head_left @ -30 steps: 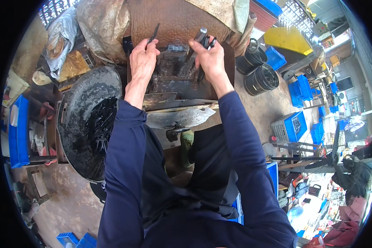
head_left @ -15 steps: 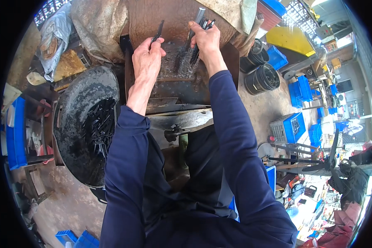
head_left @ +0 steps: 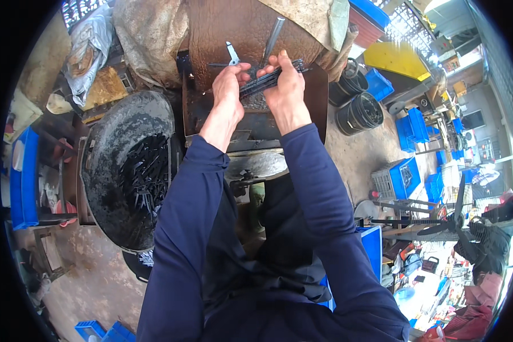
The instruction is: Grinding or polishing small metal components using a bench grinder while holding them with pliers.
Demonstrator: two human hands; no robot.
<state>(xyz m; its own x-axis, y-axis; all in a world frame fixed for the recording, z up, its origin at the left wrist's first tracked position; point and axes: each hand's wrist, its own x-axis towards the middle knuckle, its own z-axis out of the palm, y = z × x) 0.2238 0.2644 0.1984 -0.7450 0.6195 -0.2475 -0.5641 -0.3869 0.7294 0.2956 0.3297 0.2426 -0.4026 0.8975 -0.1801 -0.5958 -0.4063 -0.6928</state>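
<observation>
A bundle of thin dark metal strips lies slanted between my hands. My right hand is closed around it, with strip ends poking out past the fingers. At the bundle's left end is my left hand, its fingers curled. A shiny narrow metal piece sticks up from the left fingertips, and a thin dark strip points left beside it. Behind the right hand a grey metal bar stands slanted over the wet, dark work surface. My fingers hide part of the bundle.
To my left stands a large dark pan with many black metal strips in it. Black buckets stand at the right, near blue crates. Stained cloth hangs at the back left. A fan is far right.
My hands have come together; the right moved down and turned the bundle from upright to slanted. A shiny piece now shows at my left fingertips. The grey bar now stands apart from my right hand.
</observation>
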